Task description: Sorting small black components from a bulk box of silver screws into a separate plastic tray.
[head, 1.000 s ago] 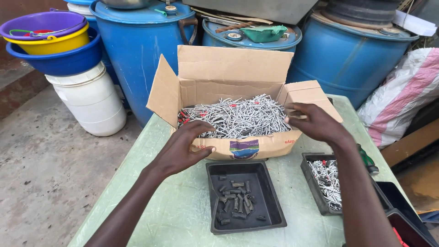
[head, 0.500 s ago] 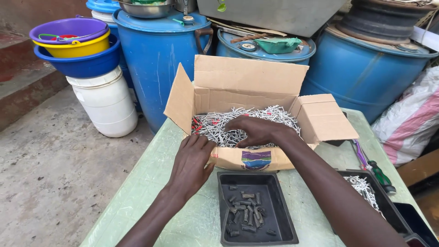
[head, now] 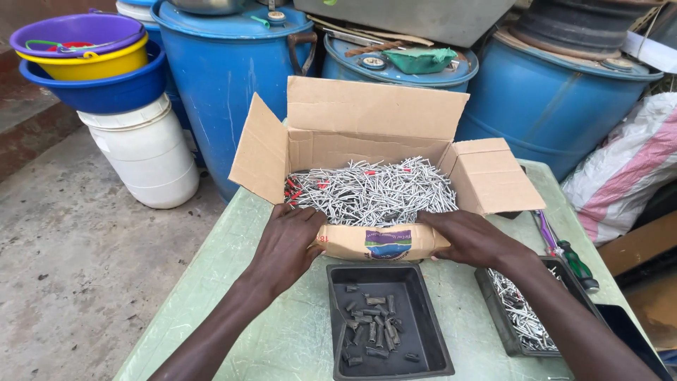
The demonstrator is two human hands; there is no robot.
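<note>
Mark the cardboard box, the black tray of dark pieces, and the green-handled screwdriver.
cardboard box (head: 377, 109): head view, inside of rear flap.
black tray (head: 431, 317): head view, right wall.
green-handled screwdriver (head: 577, 262): head view, handle.

Bench layout: box at centre, trays before it, drums behind.

The cardboard box (head: 374, 212) sits mid-bench (head: 233, 296), flaps open, nails (head: 374, 190) heaped in it. My left hand (head: 285, 243) is on its near left corner, my right hand (head: 472, 236) on its near right. Before the box lies a tray (head: 388, 321) with small metal pieces in it; right of that, a second tray (head: 525, 310) of nails. A screwdriver (head: 568, 254) lies at the bench's right edge. Behind stand drums (head: 226, 77); far left, stacked basins (head: 92, 63) on a bucket (head: 144, 152).
</note>
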